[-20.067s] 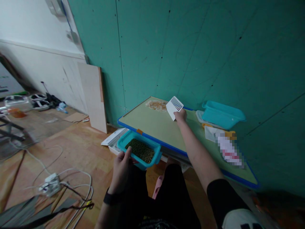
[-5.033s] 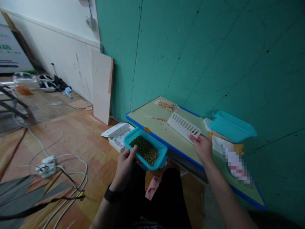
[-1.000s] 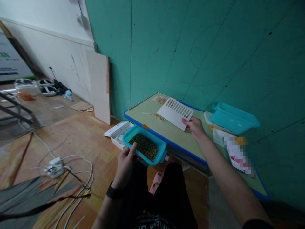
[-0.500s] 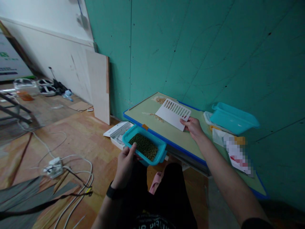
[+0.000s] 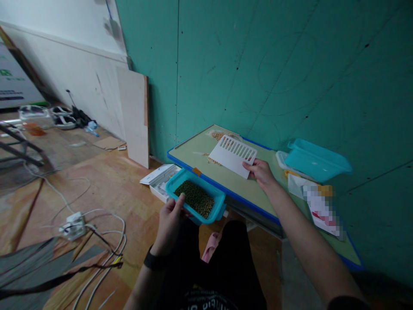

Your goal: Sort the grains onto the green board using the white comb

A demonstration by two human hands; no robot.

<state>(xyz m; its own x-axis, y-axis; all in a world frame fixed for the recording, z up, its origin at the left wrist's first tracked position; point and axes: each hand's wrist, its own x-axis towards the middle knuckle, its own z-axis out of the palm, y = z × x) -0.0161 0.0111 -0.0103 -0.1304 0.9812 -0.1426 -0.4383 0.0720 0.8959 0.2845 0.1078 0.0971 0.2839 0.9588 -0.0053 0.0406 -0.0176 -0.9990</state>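
Note:
My left hand (image 5: pixel 170 219) grips the near rim of a turquoise plastic basin (image 5: pixel 220 212), thumb over the edge. Inside it lie dark green beans (image 5: pixel 190 193) with paler ones toward the right end. The basin is level with the table's front edge. My right hand (image 5: pixel 260 172) pinches the near right corner of a flat white slotted plastic sheet (image 5: pixel 227 158), held tilted over the tabletop (image 5: pixel 193 151). Its left end is beside a strip of pale beans (image 5: pixel 214 162), partly covering it. Another pile of pale beans (image 5: pixel 218 135) lies farther back.
A second turquoise basin (image 5: pixel 318 161) stands at the table's right, near a white packet (image 5: pixel 318 206) and yellow items. An open white box (image 5: pixel 158 189) sits below the table's left edge. Cables and a power strip (image 5: pixel 73 226) lie on the floor. A green wall (image 5: pixel 206 77) rises behind.
The slotted sheet has shifted slightly left and toward me, covering more of the nearer bean strip. My left hand and the basin have stayed in place.

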